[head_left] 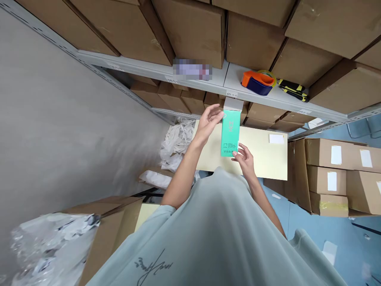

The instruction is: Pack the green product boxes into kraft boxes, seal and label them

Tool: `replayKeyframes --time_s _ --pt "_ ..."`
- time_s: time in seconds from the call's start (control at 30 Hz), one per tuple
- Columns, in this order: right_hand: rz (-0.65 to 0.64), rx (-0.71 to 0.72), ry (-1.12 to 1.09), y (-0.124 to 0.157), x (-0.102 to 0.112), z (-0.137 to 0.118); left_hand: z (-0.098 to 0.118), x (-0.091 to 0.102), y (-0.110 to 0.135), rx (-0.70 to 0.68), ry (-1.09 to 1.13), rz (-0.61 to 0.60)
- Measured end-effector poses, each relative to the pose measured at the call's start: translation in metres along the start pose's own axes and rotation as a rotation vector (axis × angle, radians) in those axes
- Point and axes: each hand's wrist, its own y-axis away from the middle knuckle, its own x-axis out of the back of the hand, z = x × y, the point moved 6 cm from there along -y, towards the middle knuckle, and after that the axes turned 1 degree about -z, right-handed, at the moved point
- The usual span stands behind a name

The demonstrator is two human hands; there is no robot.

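Note:
A slim teal carton [230, 135] with printed text is held up between my two hands, over a cream tabletop [262, 155]. Its pale end flap [233, 104] stands open at the far end. My left hand [209, 122] grips the carton's upper left edge, fingers curled and the thumb side against it. My right hand [244, 158] pinches the lower right corner, thumb on the printed face. Whatever is inside the carton is hidden from this angle.
Above the table runs a shelf [220, 81] with an orange and blue tape dispenser [258, 82] and black-yellow cutters [293, 90]. Brown cartons [190, 28] fill the rack. Labelled boxes [327, 153] are stacked at right. White scraps [178, 139] and a bag-filled box [113, 226] lie left.

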Motion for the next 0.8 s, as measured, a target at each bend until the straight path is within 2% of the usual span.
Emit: replayKeyframes --time_s 0.07,0.17,0.3,0.43,0.63,0.8 --pt "-0.127 -0.102 -0.17 0.003 -0.001 0.003 -0.016 0.003 -0.002 0.109 0.142 -0.061" --pt "-0.283 -0.202 -0.348 0.009 -0.006 0.005 -0.036 -0.002 0.002 0.223 0.329 -0.165" --pt "-0.36 -0.268 -0.46 0.013 -0.01 0.012 -0.046 -0.013 0.01 0.246 0.428 -0.178" --pt "-0.343 -0.301 -0.374 0.012 -0.01 0.015 -0.04 -0.015 0.01 0.204 0.315 -0.134" --pt "-0.316 -0.278 -0.16 0.006 -0.007 0.011 -0.032 -0.003 0.004 0.159 0.097 -0.029" --pt "-0.039 -0.077 0.146 -0.003 0.012 -0.005 -0.029 0.009 0.002 0.126 -0.043 0.106"
